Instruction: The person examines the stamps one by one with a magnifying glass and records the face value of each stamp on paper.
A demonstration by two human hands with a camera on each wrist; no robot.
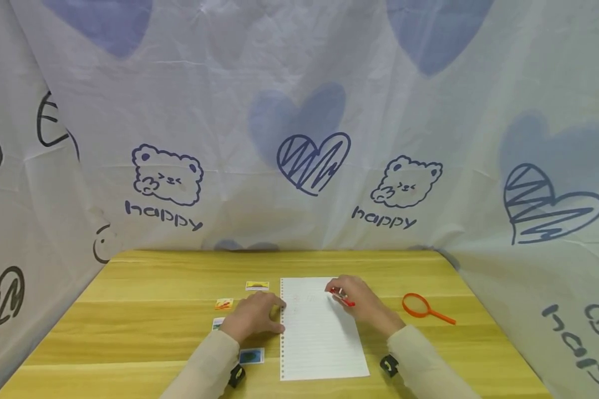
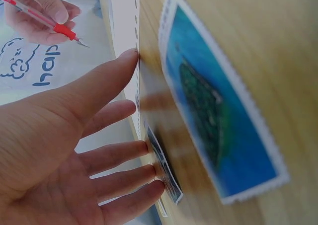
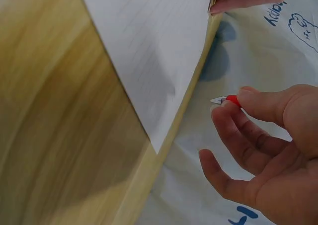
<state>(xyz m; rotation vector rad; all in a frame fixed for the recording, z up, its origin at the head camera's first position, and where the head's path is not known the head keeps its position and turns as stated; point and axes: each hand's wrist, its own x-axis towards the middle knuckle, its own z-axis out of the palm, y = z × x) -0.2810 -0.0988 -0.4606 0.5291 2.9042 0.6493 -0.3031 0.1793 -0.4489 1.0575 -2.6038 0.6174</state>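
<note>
A red pen (image 1: 340, 297) is pinched between the thumb and fingers of my right hand (image 1: 355, 296), above the upper right of a lined sheet of paper (image 1: 319, 343). In the right wrist view, its silver tip (image 3: 217, 100) points away from the fingers, off the page. Faint marks show near the top of the sheet. My left hand (image 1: 254, 317) rests at the sheet's punched left edge, fingers spread and fairly straight, thumb on the margin. Beside it lies a blue stamp-like card (image 2: 218, 111) with a dark green island shape.
Left of the paper lie several more small picture cards, among them a yellow one (image 1: 257, 286) and a red-and-yellow one (image 1: 224, 303). An orange magnifying glass (image 1: 417, 305) lies to the right on the wooden table (image 1: 145, 310). A printed cloth (image 1: 239, 138) hangs behind.
</note>
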